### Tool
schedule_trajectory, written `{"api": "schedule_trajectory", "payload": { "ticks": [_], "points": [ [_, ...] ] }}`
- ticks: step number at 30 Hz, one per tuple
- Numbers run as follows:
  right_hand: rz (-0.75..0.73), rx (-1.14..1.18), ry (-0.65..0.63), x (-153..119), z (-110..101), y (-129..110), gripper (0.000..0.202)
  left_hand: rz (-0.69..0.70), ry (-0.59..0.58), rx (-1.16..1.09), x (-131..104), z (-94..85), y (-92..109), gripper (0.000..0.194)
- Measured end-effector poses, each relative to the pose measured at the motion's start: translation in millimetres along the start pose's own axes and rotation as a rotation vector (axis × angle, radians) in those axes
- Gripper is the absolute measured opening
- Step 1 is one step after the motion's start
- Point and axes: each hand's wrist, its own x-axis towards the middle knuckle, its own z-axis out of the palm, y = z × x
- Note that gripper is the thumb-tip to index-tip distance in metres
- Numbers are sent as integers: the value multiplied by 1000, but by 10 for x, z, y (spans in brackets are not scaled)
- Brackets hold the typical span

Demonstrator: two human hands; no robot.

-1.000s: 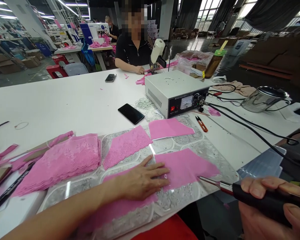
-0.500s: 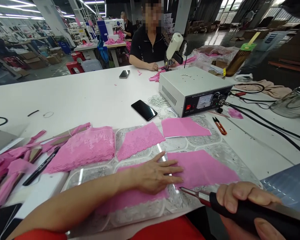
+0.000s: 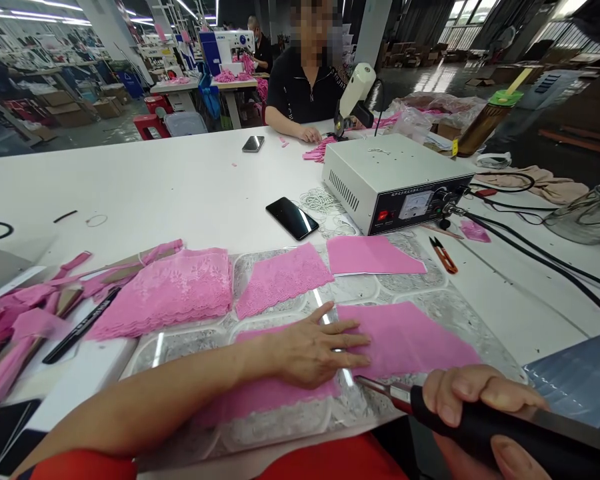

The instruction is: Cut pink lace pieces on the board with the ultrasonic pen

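My left hand [image 3: 310, 350] lies flat with spread fingers over a clear strip, perhaps a ruler [image 3: 347, 379], and pink fabric. To its right, a pink fabric piece [image 3: 410, 337] is spread on the grey marbled mat [image 3: 260, 427]; another pink piece [image 3: 280, 400] shows beneath my left hand and forearm. In my right hand [image 3: 485, 400] is a black-handled ultrasonic cutter [image 3: 460, 420], fingers wrapped round the handle. Its thin metal tip is at the strip's near end, beside the fabric edge. Behind lie a scalloped lace piece [image 3: 285, 277] and a plain pink piece [image 3: 375, 255].
A stack of pink lace [image 3: 167, 290] and a black marker [image 3: 80, 327] lie left. Further back are a phone [image 3: 293, 218], a metal control box [image 3: 395, 180] with cables, and orange thread snips [image 3: 443, 255]. Across the white table [image 3: 180, 187] sits a co-worker [image 3: 305, 87].
The cutter and my right hand have moved slightly left. My left hand stays pressed flat in the same place. The view has shifted a little.
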Motion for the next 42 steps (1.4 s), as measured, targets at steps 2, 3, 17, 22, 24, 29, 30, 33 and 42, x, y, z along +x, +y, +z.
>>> {"api": "schedule_trajectory", "payload": {
  "ticks": [2, 3, 17, 22, 24, 29, 30, 33, 42],
  "points": [
    [28, 0, 7, -12, -10, 3, 16, 3, 3, 0, -4, -9, 5, 39],
    [39, 2, 9, -17, -16, 4, 16, 4, 10, -2, -7, -12, 7, 39],
    [59, 29, 23, -30, -140, 101, 27, -37, 2, 15, -150, -213, 117, 39],
    [45, 45, -48, -42, -35, 59, 20, -64, 46, -1, -552, -244, 286, 36],
    [40, 47, -80, -38, 23, 35, 15, -97, 22, 8, -673, -207, 329, 36],
    [45, 51, -60, -70, 24, 35, 11, -100, -21, 41, -757, -99, 359, 40],
    [52, 46, -45, -84, 4, 47, 12, -102, -24, 43, -753, -81, 358, 41],
    [73, 31, -37, -121, -59, 88, 18, -118, -48, 40, -743, -36, 357, 45],
    [80, 64, -100, -88, -18, 80, 27, -165, -106, 6, -702, -81, 418, 51]
  ]
}}
